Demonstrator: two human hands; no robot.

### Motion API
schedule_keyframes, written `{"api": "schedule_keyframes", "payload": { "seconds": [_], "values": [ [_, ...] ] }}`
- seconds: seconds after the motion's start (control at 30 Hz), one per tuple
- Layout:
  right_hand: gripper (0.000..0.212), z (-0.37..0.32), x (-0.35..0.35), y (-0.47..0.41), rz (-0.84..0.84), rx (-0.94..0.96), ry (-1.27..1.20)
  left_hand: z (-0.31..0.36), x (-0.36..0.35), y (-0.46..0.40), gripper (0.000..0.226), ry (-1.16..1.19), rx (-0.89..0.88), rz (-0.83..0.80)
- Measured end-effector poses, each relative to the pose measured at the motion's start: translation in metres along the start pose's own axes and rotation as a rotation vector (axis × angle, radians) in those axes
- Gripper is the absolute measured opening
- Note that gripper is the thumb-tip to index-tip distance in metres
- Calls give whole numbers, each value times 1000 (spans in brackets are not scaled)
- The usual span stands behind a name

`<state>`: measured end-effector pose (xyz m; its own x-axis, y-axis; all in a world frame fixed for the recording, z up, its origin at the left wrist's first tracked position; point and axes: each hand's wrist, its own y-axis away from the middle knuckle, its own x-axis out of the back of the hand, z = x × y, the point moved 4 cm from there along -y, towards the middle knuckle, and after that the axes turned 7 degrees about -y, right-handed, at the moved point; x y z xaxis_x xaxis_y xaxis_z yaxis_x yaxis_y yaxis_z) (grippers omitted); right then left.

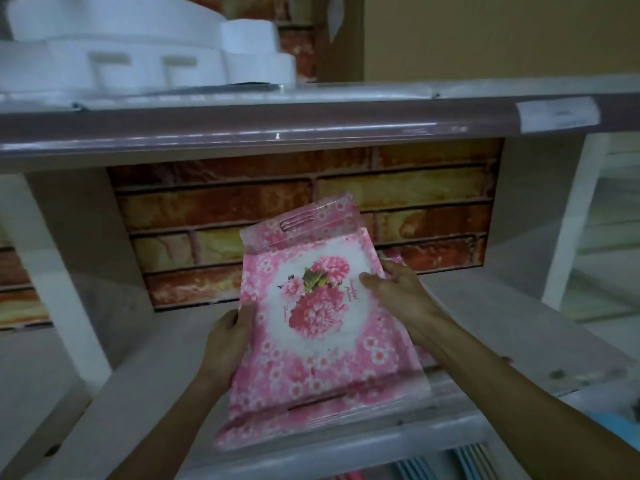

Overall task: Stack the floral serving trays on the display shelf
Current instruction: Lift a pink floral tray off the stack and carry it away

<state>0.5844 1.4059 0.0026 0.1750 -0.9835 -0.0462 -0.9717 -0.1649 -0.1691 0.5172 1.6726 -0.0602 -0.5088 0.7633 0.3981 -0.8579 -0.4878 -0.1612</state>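
Between the 2 hands, low in the middle of the view, a pink floral serving tray (pixel 322 327) is held over the front part of the pale display shelf (pixel 485 323). It shows a white centre with large pink blooms, a border of small flowers and a slot handle at each short end; its far end tilts up toward the brick-patterned back panel (pixel 311 188), while its near end sits low by the shelf's front edge. At least 1 more tray edge of the same pattern shows just behind and under it, so it looks like a small stack, though how many cannot be told. The left hand (pixel 227 344) grips the tray's left long edge, thumb on the upper face and fingers curled beneath. The right hand (pixel 398 292) holds the right long edge farther back, thumb pressed on the printed face and fingers wrapped round the rim. Above, a mauve-fronted upper shelf (pixel 242 128) carries white foam packing pieces (pixel 145 60) and a blurred paper label (pixel 557 114) at its right. Below the front edge, blue and pink items (pixel 450 464) show only in part.
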Motion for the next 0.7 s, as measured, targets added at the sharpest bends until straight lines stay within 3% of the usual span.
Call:
{"api": "schedule_keyframes", "payload": {
  "seconds": [0.17, 0.4, 0.57, 0.7],
  "values": [
    [19, -1, 57, -29, 15, -26, 40, 28, -54, -9, 39, 6, 0, 44],
    [14, 19, 117, -75, 2, -46, 140, 49, -111, -26, 47, -98, 5, 102],
    [34, 54, 143, -100, 13, -84, 291, 52, -137, -37, 40, -194, 27, 57],
    [28, 72, 150, -106, 34, -75, 391, 47, -147, -46, 51, -358, 48, 31]
  ]
}}
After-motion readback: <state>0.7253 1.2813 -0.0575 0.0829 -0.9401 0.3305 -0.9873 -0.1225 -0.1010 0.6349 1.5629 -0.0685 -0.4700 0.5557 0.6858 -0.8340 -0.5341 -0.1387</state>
